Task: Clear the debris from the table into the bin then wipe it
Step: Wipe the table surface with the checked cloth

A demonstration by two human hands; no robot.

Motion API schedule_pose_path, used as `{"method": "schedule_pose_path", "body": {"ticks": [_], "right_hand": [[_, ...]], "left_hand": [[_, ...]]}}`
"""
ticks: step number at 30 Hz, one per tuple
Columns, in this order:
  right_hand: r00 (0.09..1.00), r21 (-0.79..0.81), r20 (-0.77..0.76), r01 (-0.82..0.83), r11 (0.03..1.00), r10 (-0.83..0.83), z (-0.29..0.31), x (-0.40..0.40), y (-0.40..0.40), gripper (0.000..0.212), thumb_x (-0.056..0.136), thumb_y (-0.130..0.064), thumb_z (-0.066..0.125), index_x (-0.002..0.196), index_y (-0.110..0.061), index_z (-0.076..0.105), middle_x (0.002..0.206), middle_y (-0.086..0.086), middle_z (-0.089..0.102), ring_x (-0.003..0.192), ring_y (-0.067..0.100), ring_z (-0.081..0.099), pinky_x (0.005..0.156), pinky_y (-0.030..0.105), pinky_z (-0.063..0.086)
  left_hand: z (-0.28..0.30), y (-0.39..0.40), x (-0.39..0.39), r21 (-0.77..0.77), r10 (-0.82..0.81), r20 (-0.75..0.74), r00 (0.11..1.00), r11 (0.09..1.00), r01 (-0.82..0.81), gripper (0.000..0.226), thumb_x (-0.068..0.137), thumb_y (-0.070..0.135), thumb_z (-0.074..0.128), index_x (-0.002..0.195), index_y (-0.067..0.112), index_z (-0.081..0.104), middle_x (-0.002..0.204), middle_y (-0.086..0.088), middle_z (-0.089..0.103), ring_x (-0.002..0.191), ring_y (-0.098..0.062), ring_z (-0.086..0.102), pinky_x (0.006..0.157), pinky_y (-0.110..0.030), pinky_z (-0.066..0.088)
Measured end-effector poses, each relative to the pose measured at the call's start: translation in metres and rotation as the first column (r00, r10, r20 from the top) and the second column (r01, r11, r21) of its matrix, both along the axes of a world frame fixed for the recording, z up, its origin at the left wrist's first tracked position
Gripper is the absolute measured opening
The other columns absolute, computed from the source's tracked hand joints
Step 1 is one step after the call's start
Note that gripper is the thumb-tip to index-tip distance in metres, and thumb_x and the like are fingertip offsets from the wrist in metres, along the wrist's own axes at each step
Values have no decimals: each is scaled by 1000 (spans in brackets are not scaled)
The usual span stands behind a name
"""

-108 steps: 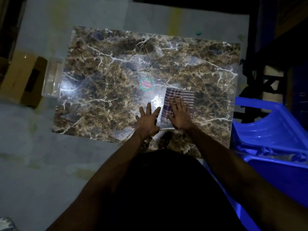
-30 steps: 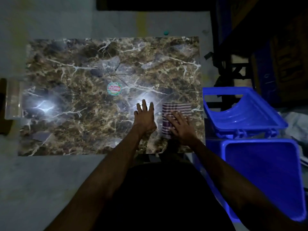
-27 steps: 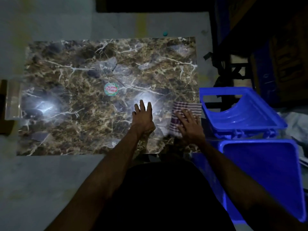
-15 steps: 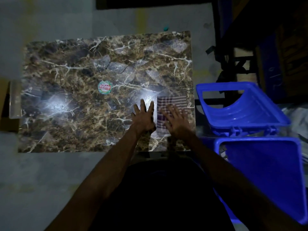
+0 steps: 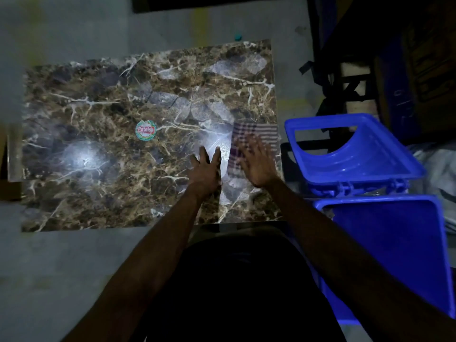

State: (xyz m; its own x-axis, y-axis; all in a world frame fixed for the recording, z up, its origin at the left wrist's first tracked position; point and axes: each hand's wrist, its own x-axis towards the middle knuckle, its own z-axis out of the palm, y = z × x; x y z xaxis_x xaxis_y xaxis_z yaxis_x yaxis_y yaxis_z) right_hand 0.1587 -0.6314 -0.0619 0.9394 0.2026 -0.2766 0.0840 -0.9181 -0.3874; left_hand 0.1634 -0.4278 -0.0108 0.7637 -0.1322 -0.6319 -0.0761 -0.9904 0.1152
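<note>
The right hand point(image 5: 257, 164), fingers straight and blurred, presses flat on the striped cloth point(image 5: 254, 137), which spreads toward 12 o'clock from under its fingers, at the 3 o'clock edge of the marble bench point(image 5: 98, 107). The left hand point(image 5: 206, 170) lies flat and spread on the bench, just at 9 o'clock of the cloth. The blue bin point(image 5: 394, 243) stands open at 4 o'clock.

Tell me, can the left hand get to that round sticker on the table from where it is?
Probably yes. The left hand lies flat on the table, holding nothing, and the round sticker sits further out and to its left. Only bare marble lies between them; the cloth is on the other side.
</note>
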Motion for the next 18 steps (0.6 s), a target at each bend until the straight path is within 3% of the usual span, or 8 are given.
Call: {"method": "schedule_pose_path", "body": {"ticks": [5, 11, 14, 18], "right_hand": [[996, 23, -6, -85, 996, 85, 2, -47, -30, 60, 108, -51, 36, 163, -43, 13, 174, -2, 4, 160, 26, 0, 127, 54, 6], [991, -46, 25, 134, 990, -133, 6, 17, -58, 61, 107, -52, 25, 165, -37, 11, 173, 6, 11, 159, 32, 6, 126, 58, 10], [980, -46, 47, 195, 980, -193, 4, 64, -31, 61, 108, -48, 28, 165, -34, 12, 173, 8, 10, 159, 35, 5, 125, 58, 13], [997, 8, 23, 67, 998, -68, 5, 58, 8, 61, 108, -48, 27, 165, -30, 15, 173, 10, 8, 159, 36, 4, 127, 57, 8]], "left_hand": [[11, 8, 13, -27, -29, -26, 999, 999, 28, 112, 76, 43, 86, 158, 37, 10, 159, -18, 9, 139, -53, 23, 97, -66, 45], [12, 29, 39, -39, -100, 28, 995, 994, 101, 113, 63, 46, 92, 151, 43, 22, 144, -13, 28, 125, -43, 38, 85, -57, 51], [12, 35, 54, -50, -123, 35, 992, 991, 125, 118, 56, 49, 95, 149, 43, 22, 145, -12, 28, 124, -45, 39, 86, -58, 52], [14, 39, 70, -47, -183, 57, 981, 981, 186, 115, 62, 47, 93, 153, 39, 23, 162, -11, 13, 138, -51, 26, 99, -70, 42]]}}
